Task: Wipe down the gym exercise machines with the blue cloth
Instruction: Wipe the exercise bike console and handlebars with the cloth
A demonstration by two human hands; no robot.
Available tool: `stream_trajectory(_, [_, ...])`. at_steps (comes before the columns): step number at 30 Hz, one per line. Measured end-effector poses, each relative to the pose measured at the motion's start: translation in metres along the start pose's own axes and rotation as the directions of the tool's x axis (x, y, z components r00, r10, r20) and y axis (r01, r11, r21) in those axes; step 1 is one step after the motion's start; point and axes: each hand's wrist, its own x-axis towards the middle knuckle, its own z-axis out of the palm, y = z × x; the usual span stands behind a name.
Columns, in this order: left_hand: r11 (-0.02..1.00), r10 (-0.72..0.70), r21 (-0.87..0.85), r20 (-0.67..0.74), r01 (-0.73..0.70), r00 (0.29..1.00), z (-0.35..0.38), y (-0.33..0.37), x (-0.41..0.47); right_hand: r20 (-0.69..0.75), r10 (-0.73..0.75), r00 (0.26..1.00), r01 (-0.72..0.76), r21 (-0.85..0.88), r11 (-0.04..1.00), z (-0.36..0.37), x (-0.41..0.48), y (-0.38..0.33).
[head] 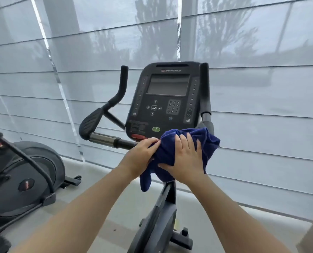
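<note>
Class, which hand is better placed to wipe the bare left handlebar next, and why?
Left. The left hand grips the blue cloth right beside that handlebar; the right hand lies flat, farther right.

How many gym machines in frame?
2: the exercise bike centre, with the blue cloth against it; an elliptical lower left, partly cropped. More may sit out of view.
</note>
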Motion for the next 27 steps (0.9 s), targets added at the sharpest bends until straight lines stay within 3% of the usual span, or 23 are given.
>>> stream_trajectory(2, [1.000, 0.016, -0.020, 0.050, -0.015, 0.999, 0.007, -0.008, 0.006, -0.048, 0.021, 0.999, -0.021, -0.005, 1.000, 0.001, 0.001, -0.001])
stream_trajectory(4, [0.988, 0.147, 0.033, 0.041, -0.149, 0.988, 0.014, -0.010, 0.009, -0.071, 0.030, 0.997, -0.030, 0.001, 1.000, 0.002, 0.001, -0.001])
stream_trajectory(6, [0.981, 0.158, 0.112, 0.031, -0.161, 0.987, 0.018, -0.013, 0.017, -0.076, 0.050, 0.996, -0.049, 0.013, 0.999, 0.002, 0.002, -0.002])
stream_trajectory(12, [0.952, 0.144, 0.267, 0.035, -0.148, 0.989, 0.028, -0.017, 0.035, -0.059, 0.065, 0.996, -0.068, -0.048, 0.997, 0.005, 0.007, -0.005])
stream_trajectory(19, [0.949, 0.100, 0.295, 0.053, -0.111, 0.994, 0.029, -0.023, 0.041, 0.045, -0.054, 0.997, 0.063, -0.216, 0.974, 0.001, 0.032, -0.007])
stream_trajectory(25, [0.933, 0.080, 0.359, -0.285, 0.029, 0.955, 0.046, -0.014, 0.019, 0.142, -0.083, 0.986, 0.114, -0.231, 0.966, -0.004, 0.042, -0.008])
stream_trajectory(27, [0.955, 0.037, 0.292, -0.309, 0.058, 0.950, 0.049, -0.014, 0.020, 0.121, -0.070, 0.990, 0.097, -0.229, 0.969, -0.003, 0.040, -0.009])
